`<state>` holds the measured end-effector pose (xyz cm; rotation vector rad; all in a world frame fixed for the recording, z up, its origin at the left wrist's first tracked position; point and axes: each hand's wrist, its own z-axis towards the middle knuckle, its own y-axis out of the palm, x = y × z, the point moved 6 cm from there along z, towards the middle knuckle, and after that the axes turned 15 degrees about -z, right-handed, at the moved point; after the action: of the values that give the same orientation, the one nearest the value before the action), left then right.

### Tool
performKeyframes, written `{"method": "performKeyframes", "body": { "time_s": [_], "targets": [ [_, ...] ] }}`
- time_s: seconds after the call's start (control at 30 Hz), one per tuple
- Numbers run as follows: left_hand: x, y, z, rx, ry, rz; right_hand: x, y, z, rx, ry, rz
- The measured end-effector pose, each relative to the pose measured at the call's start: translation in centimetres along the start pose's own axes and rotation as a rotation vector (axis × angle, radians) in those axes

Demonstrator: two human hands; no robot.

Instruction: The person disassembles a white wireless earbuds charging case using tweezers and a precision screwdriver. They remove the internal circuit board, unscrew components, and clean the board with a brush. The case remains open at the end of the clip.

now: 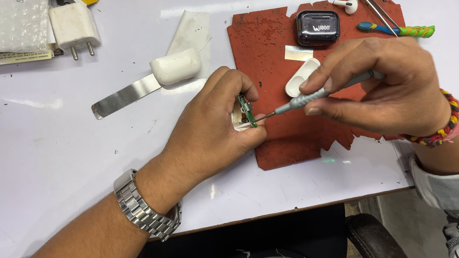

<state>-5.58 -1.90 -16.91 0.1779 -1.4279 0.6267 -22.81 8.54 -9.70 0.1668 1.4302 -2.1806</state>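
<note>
The left hand (214,125) pinches a small green board (247,110) upright; the right hand (381,84) grips a screwdriver (318,94) lying left-right, tip touching the board's near end.

**One head view, looking down**

A single head-worn camera looks steeply down at the white table (59,167) from the near edge, close above both hands. The far table edge is cut off; the person's lap shows near.
</note>
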Motion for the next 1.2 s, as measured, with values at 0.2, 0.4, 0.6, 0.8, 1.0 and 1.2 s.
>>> {"method": "performKeyframes", "body": {
  "time_s": [0.2,0.4,0.6,0.8,1.0,1.2],
  "targets": [
    [-0.1,0.0,0.1,-0.009,-0.041,0.001,-1.5,0.0,1.7,-0.033,-0.02,0.166],
    [0.1,-0.1,0.0,0.001,-0.009,-0.005,-1.4,-0.2,1.6,-0.012,0.028,-0.057],
    [-0.1,0.1,0.1,-0.017,-0.036,-0.018,-1.6,-0.1,1.7,-0.017,-0.024,0.125],
    [0.0,-0.1,0.0,-0.008,-0.008,-0.026,-1.9,-0.3,1.1,0.016,-0.012,-0.055],
    [0.3,-0.1,-0.1,-0.016,0.067,-0.015,-1.1,-0.2,0.8,0.029,-0.018,0.029],
    [0.0,0.6,-0.1,-0.081,-0.022,-0.016,0.7,-1.3,0.1,0.122,0.161,0.126]
  ]
}}
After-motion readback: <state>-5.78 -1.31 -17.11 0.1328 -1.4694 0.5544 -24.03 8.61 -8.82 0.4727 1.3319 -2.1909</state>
